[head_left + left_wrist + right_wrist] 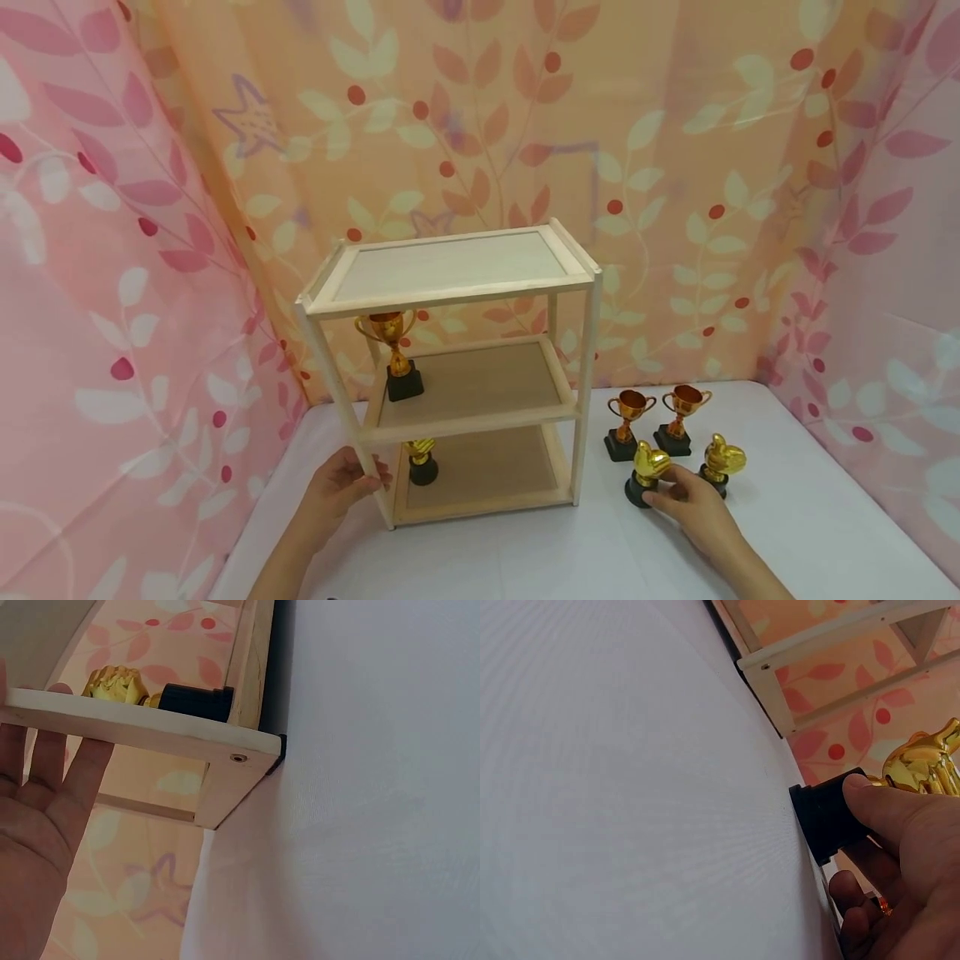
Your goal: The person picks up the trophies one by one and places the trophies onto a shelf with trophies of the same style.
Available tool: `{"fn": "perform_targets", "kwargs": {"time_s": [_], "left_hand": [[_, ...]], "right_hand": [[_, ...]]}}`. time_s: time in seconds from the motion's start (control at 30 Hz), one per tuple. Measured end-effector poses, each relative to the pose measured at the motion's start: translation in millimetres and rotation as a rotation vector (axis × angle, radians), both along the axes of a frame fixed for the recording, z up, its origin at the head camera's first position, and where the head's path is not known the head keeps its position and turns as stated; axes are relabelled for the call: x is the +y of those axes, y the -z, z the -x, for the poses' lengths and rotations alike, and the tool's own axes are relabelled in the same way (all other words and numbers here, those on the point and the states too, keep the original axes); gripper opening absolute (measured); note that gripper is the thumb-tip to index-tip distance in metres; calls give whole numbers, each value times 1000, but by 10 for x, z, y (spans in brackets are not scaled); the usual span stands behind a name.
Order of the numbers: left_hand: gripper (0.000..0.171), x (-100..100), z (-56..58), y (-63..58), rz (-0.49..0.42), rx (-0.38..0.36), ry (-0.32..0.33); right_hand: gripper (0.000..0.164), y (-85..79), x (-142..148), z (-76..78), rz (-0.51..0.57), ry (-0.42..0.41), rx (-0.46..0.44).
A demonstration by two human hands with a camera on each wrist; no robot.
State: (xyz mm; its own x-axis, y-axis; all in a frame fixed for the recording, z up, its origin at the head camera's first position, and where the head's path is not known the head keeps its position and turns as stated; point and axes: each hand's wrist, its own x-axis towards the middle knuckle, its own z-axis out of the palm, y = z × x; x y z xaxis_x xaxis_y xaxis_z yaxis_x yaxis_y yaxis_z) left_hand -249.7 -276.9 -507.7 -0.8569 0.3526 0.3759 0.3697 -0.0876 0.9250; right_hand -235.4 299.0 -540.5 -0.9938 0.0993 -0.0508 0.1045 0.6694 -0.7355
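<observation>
My left hand (330, 497) holds the front left post (338, 396) of a small three-tier wooden shelf (457, 293), low down; in the left wrist view its fingers pass behind that post (161, 729). To the shelf's right, my right hand (696, 510) pinches a gold thumbs-up trophy (649, 460) by its round black base (829, 815). That base is upright at the white tabletop. Just behind the hand is a second gold thumbs-up trophy (724, 457). Inside the shelf, another gold trophy (422, 462) stands on the bottom tier, partly covered by the middle tier's edge.
A two-handled cup trophy (403, 360) stands at the left of the middle tier. Two more cup trophies, one nearer the shelf (627, 417) and one farther right (681, 414), stand on the white tabletop (540, 554). Patterned curtains (645, 183) enclose the back and sides.
</observation>
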Motion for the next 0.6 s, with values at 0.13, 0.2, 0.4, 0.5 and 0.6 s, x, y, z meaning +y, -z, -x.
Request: {"fn": "perform_targets", "kwargs": {"time_s": [0.13, 0.2, 0.4, 0.5, 0.6], "left_hand": [[18, 3, -6, 0, -3, 8, -4], [18, 6, -9, -2, -5, 12, -7], [18, 15, -20, -3, -2, 9, -20], [18, 28, -27, -13, 21, -6, -57], [20, 48, -30, -38, 48, -23, -96]], "right_hand": [[71, 13, 0, -6, 1, 10, 1], [70, 20, -2, -10, 8, 18, 3], [69, -11, -7, -29, 7, 25, 11], [67, -55, -13, -45, 2, 24, 27], [63, -115, -32, -52, 5, 25, 45]]}}
